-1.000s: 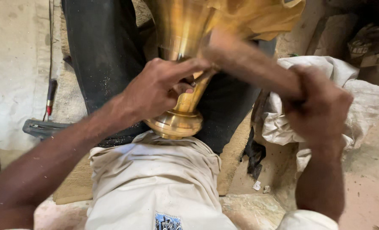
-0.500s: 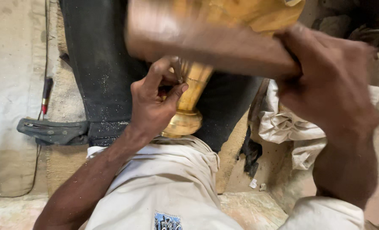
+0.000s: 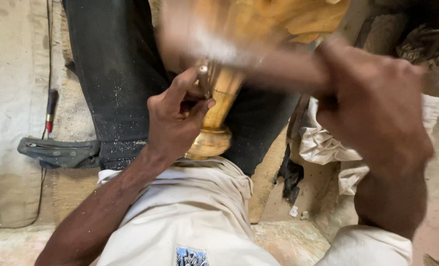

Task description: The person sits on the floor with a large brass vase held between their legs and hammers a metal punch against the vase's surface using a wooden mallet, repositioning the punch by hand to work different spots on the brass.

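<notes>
Head view: the left hand (image 3: 172,120) pinches a small metal punch (image 3: 204,81) against the brass vase (image 3: 219,111); the right hand (image 3: 377,106) grips a blurred wooden mallet (image 3: 239,49).

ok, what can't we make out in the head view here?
- Mallet: motion blur, head shape unreadable.
- Right hand: blurred, grip on the handle unclear.
- Brass vessel: top cut off by the frame edge; stem partly behind the left hand.
- Punch: tip hidden by the fingers.
- Right-side clutter: dark, cut off.
</notes>
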The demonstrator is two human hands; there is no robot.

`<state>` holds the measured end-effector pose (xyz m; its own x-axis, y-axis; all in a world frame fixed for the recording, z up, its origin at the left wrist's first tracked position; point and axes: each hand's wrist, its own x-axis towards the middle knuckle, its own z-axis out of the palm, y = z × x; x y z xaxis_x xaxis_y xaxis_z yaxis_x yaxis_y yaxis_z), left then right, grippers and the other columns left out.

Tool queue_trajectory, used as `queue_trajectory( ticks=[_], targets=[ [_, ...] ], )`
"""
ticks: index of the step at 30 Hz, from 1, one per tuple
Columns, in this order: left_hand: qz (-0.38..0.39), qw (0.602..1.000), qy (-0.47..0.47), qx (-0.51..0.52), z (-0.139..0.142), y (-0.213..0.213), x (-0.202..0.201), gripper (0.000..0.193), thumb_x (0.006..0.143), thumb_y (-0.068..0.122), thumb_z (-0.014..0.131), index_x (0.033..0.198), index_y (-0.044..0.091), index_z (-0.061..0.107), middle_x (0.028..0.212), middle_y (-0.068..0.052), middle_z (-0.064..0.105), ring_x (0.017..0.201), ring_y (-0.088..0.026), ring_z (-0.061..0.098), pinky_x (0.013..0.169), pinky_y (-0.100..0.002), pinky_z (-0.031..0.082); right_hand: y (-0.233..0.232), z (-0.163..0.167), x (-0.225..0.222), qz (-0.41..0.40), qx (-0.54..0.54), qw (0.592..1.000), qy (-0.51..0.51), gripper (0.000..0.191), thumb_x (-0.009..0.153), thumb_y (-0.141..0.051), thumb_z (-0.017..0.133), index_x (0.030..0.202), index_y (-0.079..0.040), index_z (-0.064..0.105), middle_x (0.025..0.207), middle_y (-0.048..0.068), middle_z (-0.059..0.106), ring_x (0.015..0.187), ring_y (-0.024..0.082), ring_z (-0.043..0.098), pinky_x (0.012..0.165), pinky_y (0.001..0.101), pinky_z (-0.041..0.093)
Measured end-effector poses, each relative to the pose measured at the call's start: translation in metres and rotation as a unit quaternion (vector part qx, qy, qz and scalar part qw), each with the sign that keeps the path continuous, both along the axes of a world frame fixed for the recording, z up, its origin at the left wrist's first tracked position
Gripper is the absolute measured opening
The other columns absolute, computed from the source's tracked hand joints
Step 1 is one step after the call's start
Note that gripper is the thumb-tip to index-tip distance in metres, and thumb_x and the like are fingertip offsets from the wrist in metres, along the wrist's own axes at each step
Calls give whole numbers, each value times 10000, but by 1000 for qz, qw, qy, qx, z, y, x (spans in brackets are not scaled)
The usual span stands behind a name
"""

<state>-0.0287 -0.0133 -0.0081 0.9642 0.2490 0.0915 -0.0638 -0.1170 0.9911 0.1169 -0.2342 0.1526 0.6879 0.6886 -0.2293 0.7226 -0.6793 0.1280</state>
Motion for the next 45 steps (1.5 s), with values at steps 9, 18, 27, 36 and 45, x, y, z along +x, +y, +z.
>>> queue_trajectory(
  ticks=[9, 18, 27, 36, 45],
  targets=[
    [-29, 999, 20, 29, 4, 2, 0, 314, 978, -19, 795, 1199, 68, 590, 961, -80, 766, 837, -118, 772, 673, -262, 591, -12, -4, 1, 67, -3, 997, -46, 126, 904, -50, 768, 1001, -66, 689, 712, 108, 726, 571, 203, 691, 473, 350, 549],
    [-51, 999, -2, 18, 1, 0, -3, 550, 977, -44, 756, 1462, 88, 532, 1052, -107, 769, 944, -161, 777, 787, -281, 661, -32, -13, -5, -26, 139, 988, 61, 236, 945, -82, 704, 1148, 15, 633, 874, 143, 681, 682, 175, 679, 514, 264, 540],
    [-69, 996, 14, 53, 5, 1, -2, 481, 961, -14, 787, 1366, 113, 563, 997, -88, 763, 858, -129, 759, 705, -256, 638, -47, -19, -16, -53, -58, 997, 7, 152, 885, -62, 735, 1035, -65, 708, 803, 111, 758, 551, 227, 680, 437, 386, 542],
    [-147, 982, -31, 116, 8, 5, 33, 508, 1024, -17, 744, 1450, 144, 520, 1028, -127, 752, 862, -185, 768, 698, -280, 707, -76, -64, -58, -173, 210, 959, 79, 334, 834, -74, 728, 1162, -72, 664, 888, 120, 726, 699, 224, 696, 654, 390, 596],
    [-392, 868, 44, 301, 44, 5, 78, 580, 918, 8, 668, 1450, 177, 512, 778, -156, 706, 655, -290, 716, 597, -473, 583, -83, -138, -124, -362, 384, 842, 112, 532, 863, -139, 900, 1280, -37, 587, 841, 58, 671, 711, 131, 633, 665, 294, 512]
  ],
)
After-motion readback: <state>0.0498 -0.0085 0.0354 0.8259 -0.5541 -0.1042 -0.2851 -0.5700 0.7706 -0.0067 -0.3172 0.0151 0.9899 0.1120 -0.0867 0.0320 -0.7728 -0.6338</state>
